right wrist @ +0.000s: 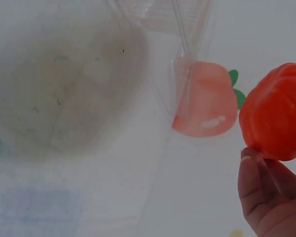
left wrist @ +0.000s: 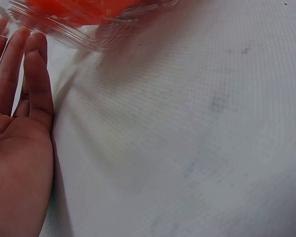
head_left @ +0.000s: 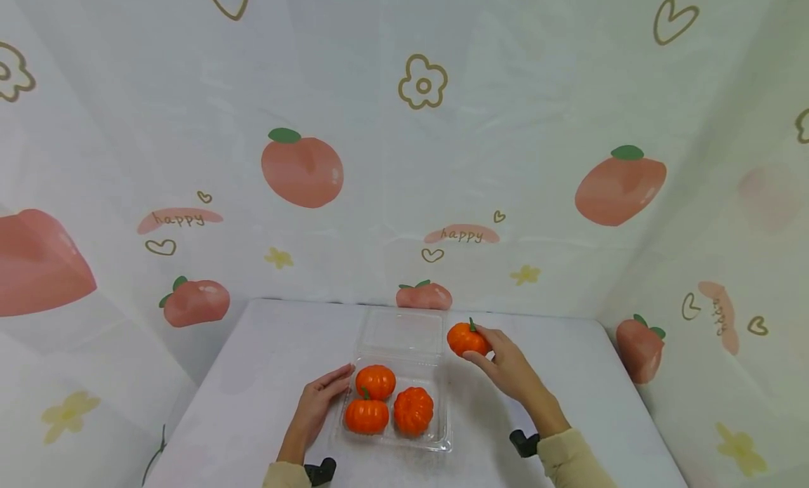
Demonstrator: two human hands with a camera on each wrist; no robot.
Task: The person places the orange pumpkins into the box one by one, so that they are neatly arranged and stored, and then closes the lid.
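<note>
My right hand [head_left: 507, 365] grips a small orange pumpkin [head_left: 466, 339] with a green stem, held up to the right of a clear plastic clamshell box. In the right wrist view, the fingers [right wrist: 251, 185] press against the underside of this pumpkin [right wrist: 278, 113]. The clamshell box [head_left: 436, 442] lies with its lid [head_left: 404, 333] folded back. Three orange pumpkins sit inside it: one at the back left [head_left: 376, 382], one at the front left [head_left: 366, 416] and one at the right [head_left: 413, 411]. My left hand [head_left: 316, 404], fingers extended, touches the box's left side.
A white-covered table [head_left: 253, 376] bears the box. Behind it and at both sides hangs a pale curtain [head_left: 379, 158] printed with fruit, flowers and hearts. Each wrist wears a black strap-on device, one at the left [head_left: 321, 472] and one at the right [head_left: 523, 444].
</note>
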